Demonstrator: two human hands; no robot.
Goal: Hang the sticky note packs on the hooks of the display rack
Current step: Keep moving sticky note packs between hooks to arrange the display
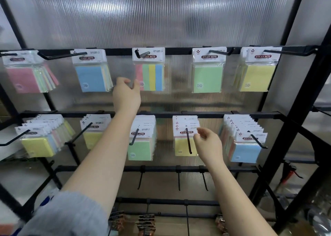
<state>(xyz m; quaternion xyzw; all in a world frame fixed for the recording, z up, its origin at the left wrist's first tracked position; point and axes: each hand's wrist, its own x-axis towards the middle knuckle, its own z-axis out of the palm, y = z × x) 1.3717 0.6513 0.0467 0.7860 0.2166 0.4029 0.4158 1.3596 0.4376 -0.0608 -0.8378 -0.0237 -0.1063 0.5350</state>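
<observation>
Head view: black display rack (179, 114) against ribbed translucent panel (161, 17), both hands loose, grasping nothing.

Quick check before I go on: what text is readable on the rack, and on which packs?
"STICKY NOTE": header card of the blue pack, the striped pack, the green pack and the lower-row yellow pack.
The small print on the cards and the round stickers is too small to read.
</observation>
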